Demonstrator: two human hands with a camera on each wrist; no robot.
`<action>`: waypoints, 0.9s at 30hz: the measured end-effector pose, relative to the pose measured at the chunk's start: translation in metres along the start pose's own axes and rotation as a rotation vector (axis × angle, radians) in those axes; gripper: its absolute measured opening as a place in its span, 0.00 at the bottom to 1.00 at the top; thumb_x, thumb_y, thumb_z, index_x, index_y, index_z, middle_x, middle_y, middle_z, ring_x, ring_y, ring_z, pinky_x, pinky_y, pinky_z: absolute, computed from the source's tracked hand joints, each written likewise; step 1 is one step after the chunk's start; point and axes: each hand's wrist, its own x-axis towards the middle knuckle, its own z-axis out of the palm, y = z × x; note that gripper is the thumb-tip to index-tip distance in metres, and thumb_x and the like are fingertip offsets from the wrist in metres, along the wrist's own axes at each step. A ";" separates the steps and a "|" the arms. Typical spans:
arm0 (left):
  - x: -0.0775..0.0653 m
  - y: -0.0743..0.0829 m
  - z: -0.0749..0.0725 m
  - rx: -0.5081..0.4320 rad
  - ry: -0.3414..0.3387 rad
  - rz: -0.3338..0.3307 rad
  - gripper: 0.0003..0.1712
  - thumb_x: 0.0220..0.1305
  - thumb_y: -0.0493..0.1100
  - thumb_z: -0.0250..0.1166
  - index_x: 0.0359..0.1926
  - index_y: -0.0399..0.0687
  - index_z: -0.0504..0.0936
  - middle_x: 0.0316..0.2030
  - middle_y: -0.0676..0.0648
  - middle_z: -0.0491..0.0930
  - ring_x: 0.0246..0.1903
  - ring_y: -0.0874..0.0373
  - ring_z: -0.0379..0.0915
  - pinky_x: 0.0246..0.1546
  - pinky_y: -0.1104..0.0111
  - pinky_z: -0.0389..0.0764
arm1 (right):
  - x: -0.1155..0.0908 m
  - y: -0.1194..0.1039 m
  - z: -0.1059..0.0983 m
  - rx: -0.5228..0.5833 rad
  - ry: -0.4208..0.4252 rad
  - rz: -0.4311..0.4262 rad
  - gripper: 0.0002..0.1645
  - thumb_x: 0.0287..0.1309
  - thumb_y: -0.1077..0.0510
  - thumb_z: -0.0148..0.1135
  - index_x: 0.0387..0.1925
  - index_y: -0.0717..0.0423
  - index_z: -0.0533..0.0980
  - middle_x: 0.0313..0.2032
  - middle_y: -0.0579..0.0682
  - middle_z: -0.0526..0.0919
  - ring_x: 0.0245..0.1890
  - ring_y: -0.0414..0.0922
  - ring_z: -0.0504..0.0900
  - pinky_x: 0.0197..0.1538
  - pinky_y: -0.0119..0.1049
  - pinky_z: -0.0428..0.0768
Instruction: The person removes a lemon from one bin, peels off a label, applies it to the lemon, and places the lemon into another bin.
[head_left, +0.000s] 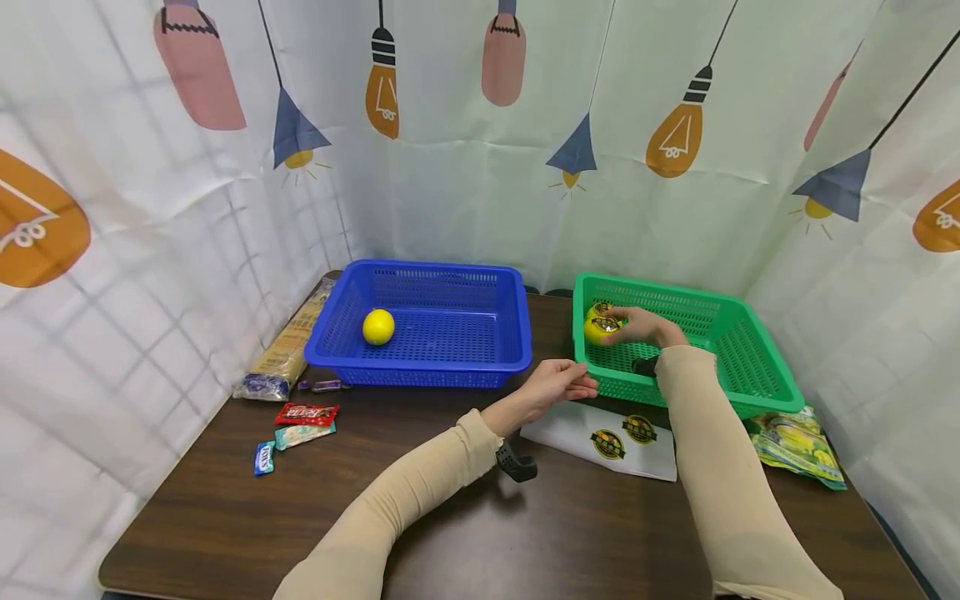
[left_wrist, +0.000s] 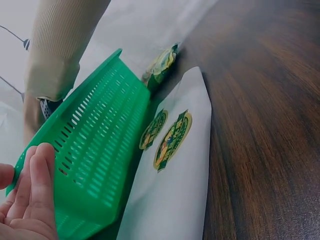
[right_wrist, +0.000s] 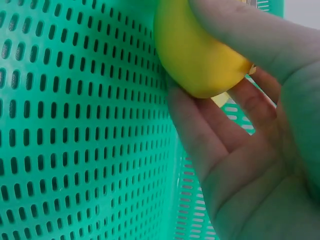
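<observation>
My right hand reaches into the green basket and holds a yellow lemon at its left end, thumb on one side and fingers beneath. A dark printed label shows on this lemon in the head view. Behind it, another labelled yellow fruit is partly hidden. At the basket's near left corner, my left hand pinches the rim, with the thumb on one side and fairly straight fingers along the outer wall. A plain yellow fruit lies in the left of the blue basket.
A white packet with two printed logos lies before the green basket; a green-yellow bag is at its right. Left of the blue basket lies a long noodle-like pack. Small wrappers, including a red one, lie at the table's left.
</observation>
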 end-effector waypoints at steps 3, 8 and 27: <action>-0.001 0.000 -0.001 -0.016 0.005 -0.015 0.17 0.76 0.42 0.53 0.52 0.31 0.78 0.53 0.30 0.82 0.36 0.63 0.84 0.62 0.58 0.78 | 0.000 -0.001 0.003 -0.037 -0.012 -0.002 0.48 0.64 0.49 0.65 0.76 0.56 0.53 0.77 0.66 0.47 0.75 0.67 0.51 0.72 0.63 0.64; -0.002 -0.001 -0.001 -0.024 0.002 -0.032 0.15 0.76 0.41 0.53 0.49 0.33 0.79 0.54 0.29 0.81 0.36 0.62 0.85 0.63 0.57 0.77 | -0.002 0.000 0.010 -0.079 -0.052 0.017 0.46 0.65 0.50 0.64 0.76 0.57 0.54 0.77 0.66 0.49 0.75 0.67 0.53 0.71 0.61 0.67; 0.000 0.003 0.003 -0.031 0.014 -0.029 0.18 0.76 0.41 0.52 0.55 0.30 0.77 0.57 0.29 0.79 0.40 0.61 0.86 0.66 0.55 0.74 | -0.016 -0.022 -0.011 -0.039 -0.180 0.066 0.47 0.66 0.60 0.63 0.78 0.55 0.48 0.75 0.74 0.48 0.74 0.69 0.55 0.69 0.59 0.71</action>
